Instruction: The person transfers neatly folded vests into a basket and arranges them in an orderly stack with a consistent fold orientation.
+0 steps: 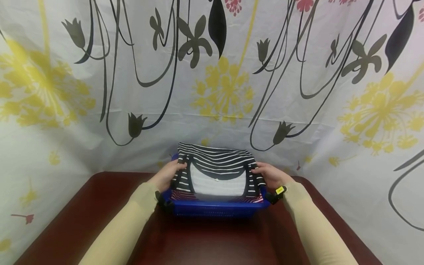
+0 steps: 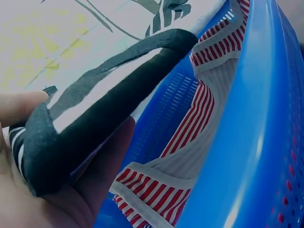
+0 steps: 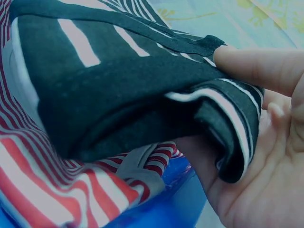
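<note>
A folded black-and-white striped garment [image 1: 216,158] with a white middle is held by both hands over a blue plastic basket [image 1: 215,209]. My left hand [image 1: 168,175] grips its left side, thumb on top and fingers beneath, as the left wrist view shows. At the opposite side my right hand [image 1: 269,175] pinches the garment's rolled edge [image 3: 228,123] between thumb and fingers. Under it, inside the basket, lies a red-and-white striped garment [image 2: 156,190] with grey trim. The basket's floor is mostly hidden by the cloth.
The basket stands on a dark red table [image 1: 212,243] near its far edge. Behind the table hangs a white curtain [image 1: 159,99] printed with yellow, grey and red flowers. Black wrist straps [image 1: 274,197] sit over pale yellow sleeves [image 1: 116,224].
</note>
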